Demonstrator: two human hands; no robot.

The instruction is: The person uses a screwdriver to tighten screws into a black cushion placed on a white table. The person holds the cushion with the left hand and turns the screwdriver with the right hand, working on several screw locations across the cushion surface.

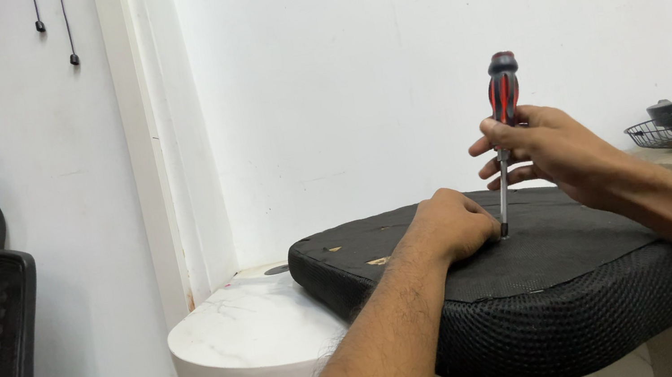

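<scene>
Hands at a seat cushion: the right hand (543, 149) grips a screwdriver (503, 120) upright, and the left hand (451, 224) is curled by its tip.

The cushion (553, 288) lies underside up, overhanging the tabletop's (243, 340) rounded left corner. Its sides are coarse black mesh and its flat bottom is thin fabric; the screwdriver has a red-and-black ribbed handle on a slim steel shaft. The left fingers probably steady a screw, though it is hidden. Keeping the shaft vertical and pressing straight down would stop the tip slipping.

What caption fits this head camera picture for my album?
Right hand holds a red-and-black screwdriver upright on a black seat cushion; left hand steadies its tip.
</scene>
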